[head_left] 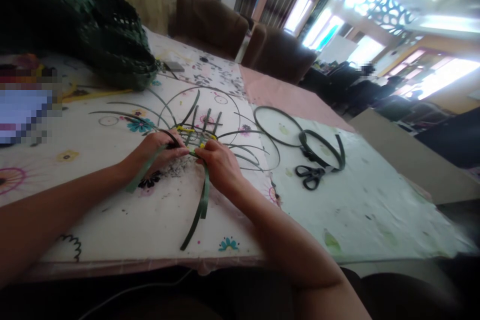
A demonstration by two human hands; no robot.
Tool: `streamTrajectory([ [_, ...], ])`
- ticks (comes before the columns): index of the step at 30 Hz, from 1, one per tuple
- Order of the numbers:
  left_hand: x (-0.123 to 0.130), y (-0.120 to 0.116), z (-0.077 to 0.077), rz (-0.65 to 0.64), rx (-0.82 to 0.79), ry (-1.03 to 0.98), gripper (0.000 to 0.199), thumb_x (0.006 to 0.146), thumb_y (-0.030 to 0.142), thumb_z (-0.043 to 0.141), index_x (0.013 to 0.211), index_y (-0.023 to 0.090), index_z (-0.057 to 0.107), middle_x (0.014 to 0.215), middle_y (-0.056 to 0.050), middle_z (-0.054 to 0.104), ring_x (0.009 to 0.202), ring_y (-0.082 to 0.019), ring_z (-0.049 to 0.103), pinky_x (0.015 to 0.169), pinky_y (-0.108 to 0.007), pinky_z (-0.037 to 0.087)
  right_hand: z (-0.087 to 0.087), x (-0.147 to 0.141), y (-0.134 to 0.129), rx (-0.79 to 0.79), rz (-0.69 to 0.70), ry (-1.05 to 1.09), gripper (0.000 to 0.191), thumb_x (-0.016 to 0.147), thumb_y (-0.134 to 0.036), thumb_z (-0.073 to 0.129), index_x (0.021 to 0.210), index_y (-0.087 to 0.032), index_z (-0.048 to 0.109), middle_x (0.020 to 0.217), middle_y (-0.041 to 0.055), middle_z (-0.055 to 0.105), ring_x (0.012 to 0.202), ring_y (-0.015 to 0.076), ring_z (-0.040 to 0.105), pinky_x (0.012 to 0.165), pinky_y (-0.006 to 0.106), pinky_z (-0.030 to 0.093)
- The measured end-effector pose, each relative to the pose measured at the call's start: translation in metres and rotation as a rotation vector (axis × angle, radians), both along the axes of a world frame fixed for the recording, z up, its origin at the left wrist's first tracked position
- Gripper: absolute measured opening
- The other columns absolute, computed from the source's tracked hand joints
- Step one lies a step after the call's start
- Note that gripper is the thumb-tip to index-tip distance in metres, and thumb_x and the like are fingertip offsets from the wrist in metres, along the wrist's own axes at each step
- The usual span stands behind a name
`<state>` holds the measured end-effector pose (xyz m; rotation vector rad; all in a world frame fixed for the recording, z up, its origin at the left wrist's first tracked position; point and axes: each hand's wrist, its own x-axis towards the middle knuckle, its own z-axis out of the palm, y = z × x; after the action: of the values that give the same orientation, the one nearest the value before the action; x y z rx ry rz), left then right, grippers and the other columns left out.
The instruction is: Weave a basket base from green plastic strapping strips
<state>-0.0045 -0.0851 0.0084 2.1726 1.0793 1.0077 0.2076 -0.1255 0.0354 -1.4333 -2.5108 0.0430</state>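
Note:
A partly woven piece of dark green strips (193, 137), with bits of yellow in it, lies on the flowered tablecloth, its long strip ends fanning outward. My left hand (165, 147) pinches the near left edge of the weaving, where a green strip hangs down beside the wrist. Close beside it, my right hand (218, 160) is closed on the near right edge, thumb and fingers pressed together. Loose green strips (203, 195) trail from under the right hand toward the table's front edge. The fingertips nearly meet and hide part of the weave.
Black scissors (310, 176) lie right of my hands, beside a coiled dark strip (324, 147) and a thin hoop (275, 135). Dark green woven baskets (112, 35) stand at the back left. Brown chairs (210, 22) line the far side.

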Motion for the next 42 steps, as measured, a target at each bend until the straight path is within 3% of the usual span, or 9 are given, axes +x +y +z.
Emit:
streamTrajectory([
  [6,-0.004,0.001,0.003,0.135,0.033,-0.061,0.029,0.089,0.047,0.068,0.077,0.02,0.069,0.083,-0.002,0.069,0.076,-0.018,0.061,0.07,-0.03,0.05,-0.004,0.0,0.008,0.103,-0.014,0.051,0.021,0.103,-0.032,0.062,0.095,-0.022,0.078,0.093,0.007,0.067,0.093,0.0222,0.052,0.08,0.035,0.036],
  [13,-0.004,-0.001,0.005,0.198,0.018,-0.11,0.031,0.091,0.048,0.068,0.079,0.019,0.071,0.079,-0.001,0.067,0.076,-0.015,0.062,0.071,-0.029,0.051,-0.012,0.001,0.013,0.228,0.051,-0.005,0.025,0.102,-0.022,0.061,0.08,-0.019,0.073,0.083,0.0064,0.068,0.088,0.022,0.051,0.082,0.036,0.033],
  [16,-0.004,0.0,0.006,0.215,0.137,-0.115,0.029,0.09,0.047,0.071,0.079,0.021,0.072,0.08,-0.001,0.068,0.076,-0.016,0.063,0.071,-0.03,0.053,-0.013,0.005,0.017,0.25,0.1,-0.001,0.028,0.103,-0.021,0.057,0.079,-0.018,0.071,0.082,0.0064,0.068,0.084,0.021,0.052,0.08,0.035,0.032],
  [22,-0.013,0.002,0.02,0.176,0.427,-0.191,0.022,0.092,0.035,0.071,0.111,0.024,0.072,0.111,-0.006,0.064,0.099,-0.02,0.066,0.077,-0.029,0.059,-0.007,0.024,0.032,0.265,0.041,0.042,0.027,0.101,-0.02,0.055,0.078,-0.017,0.068,0.078,0.0065,0.066,0.077,0.0199,0.053,0.075,0.034,0.031],
  [27,-0.018,0.005,0.021,0.343,0.249,-0.223,0.016,0.092,0.037,0.068,0.095,0.021,0.068,0.09,-0.003,0.066,0.083,-0.017,0.064,0.071,-0.027,0.056,0.001,0.039,0.04,0.218,0.035,0.205,0.033,0.103,-0.023,0.05,0.075,-0.019,0.067,0.077,0.0044,0.067,0.076,0.0178,0.056,0.077,0.031,0.034],
  [30,-0.018,0.007,0.019,0.307,0.193,-0.235,0.023,0.092,0.039,0.068,0.108,0.022,0.068,0.094,-0.004,0.066,0.082,-0.017,0.064,0.07,-0.027,0.056,0.005,0.044,0.039,0.188,0.054,0.246,0.034,0.103,-0.023,0.05,0.074,-0.019,0.068,0.078,0.004,0.068,0.077,0.0173,0.058,0.078,0.031,0.035],
  [35,-0.018,0.003,0.022,0.205,0.426,-0.141,0.038,0.095,0.048,0.069,0.127,0.028,0.068,0.123,-0.009,0.06,0.087,-0.016,0.063,0.07,-0.027,0.058,0.018,0.045,0.034,0.173,0.066,0.228,0.035,0.102,-0.023,0.053,0.071,-0.018,0.067,0.076,0.0035,0.067,0.076,0.0164,0.059,0.078,0.031,0.036],
  [38,-0.018,0.001,0.027,0.171,0.505,-0.059,0.038,0.096,0.056,0.065,0.121,0.028,0.071,0.129,-0.011,0.063,0.089,-0.019,0.066,0.071,-0.028,0.057,0.031,0.042,0.029,0.118,0.143,0.25,0.033,0.101,-0.022,0.054,0.071,-0.018,0.067,0.077,0.003,0.068,0.078,0.0158,0.062,0.082,0.03,0.039],
  [42,-0.02,0.001,0.031,0.16,0.564,-0.047,0.038,0.1,0.059,0.059,0.106,0.025,0.074,0.112,-0.009,0.073,0.098,-0.024,0.07,0.091,-0.035,0.057,0.046,0.035,0.023,-0.048,0.205,0.397,0.029,0.099,-0.022,0.057,0.072,-0.018,0.069,0.078,0.003,0.069,0.077,0.0154,0.062,0.077,0.028,0.043],
])
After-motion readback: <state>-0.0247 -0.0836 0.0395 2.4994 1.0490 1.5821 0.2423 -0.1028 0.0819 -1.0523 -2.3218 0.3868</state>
